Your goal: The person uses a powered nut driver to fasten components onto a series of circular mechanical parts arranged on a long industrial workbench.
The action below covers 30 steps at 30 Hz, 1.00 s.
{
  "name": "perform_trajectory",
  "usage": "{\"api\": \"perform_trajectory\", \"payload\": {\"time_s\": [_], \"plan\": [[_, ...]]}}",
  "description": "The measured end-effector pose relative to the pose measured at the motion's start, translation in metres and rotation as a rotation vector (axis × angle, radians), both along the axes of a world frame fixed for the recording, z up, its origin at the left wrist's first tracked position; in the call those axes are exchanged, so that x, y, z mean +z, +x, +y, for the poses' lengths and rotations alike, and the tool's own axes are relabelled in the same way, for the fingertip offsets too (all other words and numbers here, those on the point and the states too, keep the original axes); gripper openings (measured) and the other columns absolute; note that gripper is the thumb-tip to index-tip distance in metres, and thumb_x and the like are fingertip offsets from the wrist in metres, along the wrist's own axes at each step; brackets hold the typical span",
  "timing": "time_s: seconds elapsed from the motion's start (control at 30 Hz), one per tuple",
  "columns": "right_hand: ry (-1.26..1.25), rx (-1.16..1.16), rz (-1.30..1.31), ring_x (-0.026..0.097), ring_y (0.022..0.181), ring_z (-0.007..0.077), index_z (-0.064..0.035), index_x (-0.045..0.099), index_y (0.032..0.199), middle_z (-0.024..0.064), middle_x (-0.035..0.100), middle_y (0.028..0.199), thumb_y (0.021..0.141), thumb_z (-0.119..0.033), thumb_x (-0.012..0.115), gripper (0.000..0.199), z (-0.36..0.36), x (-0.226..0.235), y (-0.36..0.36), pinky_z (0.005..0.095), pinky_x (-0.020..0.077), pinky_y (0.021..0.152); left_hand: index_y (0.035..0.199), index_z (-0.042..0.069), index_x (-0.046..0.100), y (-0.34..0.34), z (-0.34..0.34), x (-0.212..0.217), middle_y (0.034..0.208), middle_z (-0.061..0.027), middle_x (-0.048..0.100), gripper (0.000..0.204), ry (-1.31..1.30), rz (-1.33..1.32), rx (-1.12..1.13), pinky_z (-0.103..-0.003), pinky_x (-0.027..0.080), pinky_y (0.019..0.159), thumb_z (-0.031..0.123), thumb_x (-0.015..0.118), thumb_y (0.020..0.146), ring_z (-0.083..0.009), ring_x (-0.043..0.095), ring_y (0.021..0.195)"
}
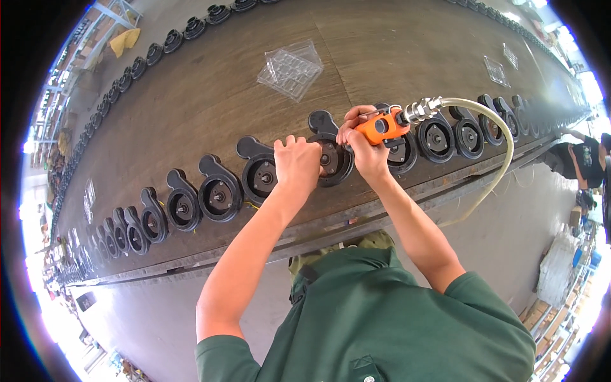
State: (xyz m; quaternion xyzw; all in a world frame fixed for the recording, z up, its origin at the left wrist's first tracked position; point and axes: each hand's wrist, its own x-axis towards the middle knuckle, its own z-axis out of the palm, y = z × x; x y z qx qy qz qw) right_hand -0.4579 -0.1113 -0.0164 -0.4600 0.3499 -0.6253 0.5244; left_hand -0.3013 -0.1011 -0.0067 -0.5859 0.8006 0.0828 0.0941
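Observation:
My right hand (364,141) is closed around an orange air gun (384,128) with a metal coupling and a clear hose. The gun is just above the right side of a black round blower housing (333,159) with a side spout. My left hand (297,160) is closed over that housing's left rim, its fingertips partly hidden. At the housing's middle a short metal shaft shows. Similar black housings stand beside it, one (259,175) right by my left hand and another (402,155) below the air gun.
The brown table (210,95) carries a near row of housings and a far row of black round parts (173,41). Clear plastic trays (291,69) lie mid-table. The hose (509,140) loops over the near edge. Another person (582,159) stands at far right.

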Motion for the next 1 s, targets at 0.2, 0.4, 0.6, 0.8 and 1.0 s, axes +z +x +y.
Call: {"api": "perform_trajectory", "payload": {"time_s": [0.2,0.4,0.6,0.8,1.0], "plan": [[-0.036,-0.027,-0.077,0.060,0.066,0.0106,0.0036,0.052,0.102,0.0054,0.062,0.076,0.083,0.008,0.056,0.020,-0.017,0.003,0.004,0.0261,0.0523,0.063,0.097,0.019,0.077,0.001,0.000,0.000,0.094,-0.0057,0.069,0.035,-0.009,0.036,0.017,-0.042,0.047,0.088,0.039,0.087,0.069,-0.0262,0.064,0.102],[-0.030,0.001,-0.080,0.060,0.067,0.0105,0.0032,0.052,0.103,0.0050,0.061,0.078,0.083,0.009,0.056,0.021,-0.020,-0.003,0.006,0.0270,0.0523,0.064,0.097,0.019,0.077,0.003,-0.001,0.000,0.093,-0.0065,0.068,0.036,0.004,0.080,0.035,-0.042,0.046,0.088,0.039,0.087,0.068,-0.0264,0.065,0.101],[-0.046,0.027,-0.087,0.060,0.067,0.0103,0.0021,0.052,0.104,0.0049,0.060,0.079,0.084,0.009,0.057,0.021,-0.022,-0.006,0.008,0.0263,0.0519,0.063,0.099,0.019,0.078,0.005,-0.001,-0.001,0.093,-0.0066,0.068,0.037,0.006,0.106,0.032,-0.042,0.046,0.088,0.039,0.087,0.068,-0.0262,0.065,0.101],[-0.039,0.087,0.022,0.060,0.068,0.0089,0.0009,0.055,0.099,0.0038,0.060,0.081,0.082,0.010,0.061,0.020,-0.020,-0.005,0.013,0.0237,0.0499,0.062,0.094,0.018,0.077,0.008,0.002,-0.006,0.092,-0.0066,0.068,0.033,-0.001,0.133,0.038,-0.043,0.046,0.089,0.039,0.086,0.069,-0.0258,0.065,0.100],[-0.101,0.070,0.107,0.059,0.071,0.0070,0.0008,0.059,0.093,0.0028,0.064,0.085,0.077,0.006,0.067,0.019,-0.025,-0.019,0.018,0.0244,0.0495,0.065,0.089,0.017,0.077,0.005,0.006,-0.010,0.088,-0.0054,0.068,0.031,-0.035,0.109,0.032,-0.042,0.047,0.086,0.039,0.086,0.069,-0.0247,0.067,0.095]]}}
